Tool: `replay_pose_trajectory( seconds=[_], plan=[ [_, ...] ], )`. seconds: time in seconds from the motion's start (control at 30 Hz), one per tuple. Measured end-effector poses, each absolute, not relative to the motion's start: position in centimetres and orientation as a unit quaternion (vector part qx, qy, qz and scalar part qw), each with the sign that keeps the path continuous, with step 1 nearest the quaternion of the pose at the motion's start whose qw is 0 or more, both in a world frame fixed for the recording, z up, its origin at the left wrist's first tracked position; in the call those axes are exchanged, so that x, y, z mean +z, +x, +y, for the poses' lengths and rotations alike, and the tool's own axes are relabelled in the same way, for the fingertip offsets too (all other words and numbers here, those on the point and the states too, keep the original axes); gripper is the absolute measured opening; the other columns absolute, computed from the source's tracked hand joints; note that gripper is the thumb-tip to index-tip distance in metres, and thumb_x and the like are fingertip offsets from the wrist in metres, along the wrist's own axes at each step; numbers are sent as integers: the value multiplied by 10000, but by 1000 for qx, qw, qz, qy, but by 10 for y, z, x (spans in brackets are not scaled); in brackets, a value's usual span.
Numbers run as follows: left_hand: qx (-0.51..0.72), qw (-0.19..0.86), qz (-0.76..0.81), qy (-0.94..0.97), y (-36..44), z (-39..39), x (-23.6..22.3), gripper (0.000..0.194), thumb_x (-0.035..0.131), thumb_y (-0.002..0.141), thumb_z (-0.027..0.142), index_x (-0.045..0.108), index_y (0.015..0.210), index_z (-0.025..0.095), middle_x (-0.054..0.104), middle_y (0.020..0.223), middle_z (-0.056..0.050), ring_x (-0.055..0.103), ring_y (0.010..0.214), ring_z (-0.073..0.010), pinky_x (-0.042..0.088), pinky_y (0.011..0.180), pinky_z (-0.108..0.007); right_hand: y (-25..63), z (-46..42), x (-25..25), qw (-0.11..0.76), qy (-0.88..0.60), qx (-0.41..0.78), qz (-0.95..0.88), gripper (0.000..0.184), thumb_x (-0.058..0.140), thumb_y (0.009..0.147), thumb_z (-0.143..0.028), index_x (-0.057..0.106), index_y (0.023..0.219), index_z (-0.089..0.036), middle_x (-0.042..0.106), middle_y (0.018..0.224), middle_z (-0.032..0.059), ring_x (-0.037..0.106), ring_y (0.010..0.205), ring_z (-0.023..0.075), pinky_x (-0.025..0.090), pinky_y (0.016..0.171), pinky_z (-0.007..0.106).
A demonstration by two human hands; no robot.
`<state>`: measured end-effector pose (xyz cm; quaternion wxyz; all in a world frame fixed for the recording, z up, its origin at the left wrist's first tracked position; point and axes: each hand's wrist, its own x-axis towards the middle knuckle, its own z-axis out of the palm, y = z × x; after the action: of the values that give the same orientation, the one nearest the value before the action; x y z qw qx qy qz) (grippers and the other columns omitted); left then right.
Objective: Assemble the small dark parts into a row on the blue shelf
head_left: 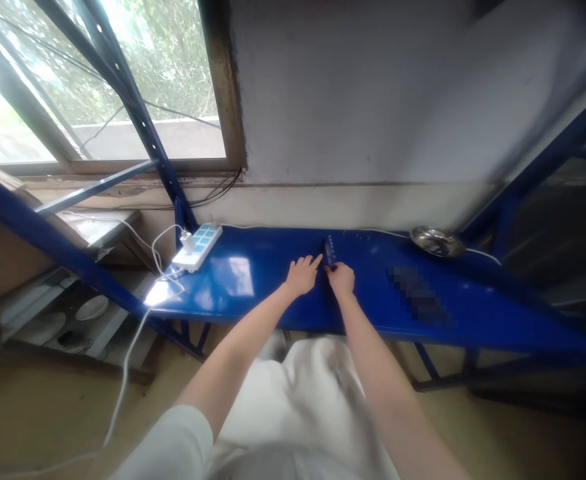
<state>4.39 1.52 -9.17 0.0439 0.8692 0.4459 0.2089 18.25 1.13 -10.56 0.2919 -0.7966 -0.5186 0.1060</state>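
A narrow, dark strip (330, 251) with a row of small pale bumps stands out on the blue tabletop, pointing away from me. Its exact kind is too small to make out. My right hand (341, 279) has its thumb and fingers closed on the near end of the strip. Just to the left, my left hand (303, 275) is open over the table, with the fingers apart and the index finger reaching toward the strip's left side. Whether that fingertip touches the strip, I cannot tell.
The blue table (273, 243) runs along the wall. A white power strip (200, 247) with a plug and cable lies at its left end. A shiny metal dish (437, 241) sits at the back right, near a blurred-out dark object (419, 295). Tiny bits (360, 236) lie behind the strip.
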Motion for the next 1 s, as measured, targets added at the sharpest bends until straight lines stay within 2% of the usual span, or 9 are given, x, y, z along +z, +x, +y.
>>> replay_pose_trajectory(
  seconds=[0.2, 0.37, 0.53, 0.7, 0.83, 1.0],
  plan=[
    [219, 50, 441, 869, 53, 19, -89, 426, 345, 862, 183, 431, 1279, 195, 511, 1213, -134, 462, 1072, -262, 346, 893, -418, 183, 12, -109, 292, -795, 91, -525, 280, 529, 799, -320, 643, 951, -115, 671, 882, 125, 624, 806, 208, 429, 664, 256],
    [261, 65, 458, 847, 61, 22, -83, 258, 374, 859, 186, 562, 1032, 145, 587, 1046, -144, 505, 976, -249, 348, 871, -389, 183, 13, -113, 294, -794, 79, -526, 291, 516, 807, -317, 629, 980, -113, 668, 878, 123, 618, 828, 206, 427, 685, 258],
    [279, 89, 470, 833, 62, 27, -77, 142, 438, 831, 169, 573, 877, 165, 622, 913, -103, 536, 881, -232, 381, 798, -360, 183, 13, -113, 291, -796, 78, -525, 270, 506, 815, -311, 632, 959, -120, 669, 868, 117, 616, 820, 204, 425, 680, 257],
    [352, 182, 453, 798, 48, 33, -69, 58, 524, 790, 190, 577, 813, 182, 625, 794, -56, 550, 756, -183, 421, 703, -304, 183, 13, -112, 294, -796, 82, -522, 250, 503, 817, -300, 635, 943, -129, 668, 880, 116, 616, 817, 201, 426, 681, 259],
    [404, 241, 447, 760, 33, 37, -55, 33, 562, 761, 189, 577, 788, 178, 617, 760, -36, 542, 683, -141, 431, 654, -267, 182, 13, -113, 302, -797, 84, -516, 250, 508, 809, -295, 635, 950, -132, 671, 905, 109, 615, 827, 197, 429, 674, 254],
    [444, 266, 446, 730, 19, 32, -31, 30, 582, 734, 168, 572, 761, 164, 612, 739, -25, 532, 655, -114, 430, 654, -245, 183, 14, -110, 308, -796, 101, -511, 245, 512, 804, -300, 639, 944, -144, 674, 906, 101, 616, 809, 193, 430, 642, 248]
  ],
)
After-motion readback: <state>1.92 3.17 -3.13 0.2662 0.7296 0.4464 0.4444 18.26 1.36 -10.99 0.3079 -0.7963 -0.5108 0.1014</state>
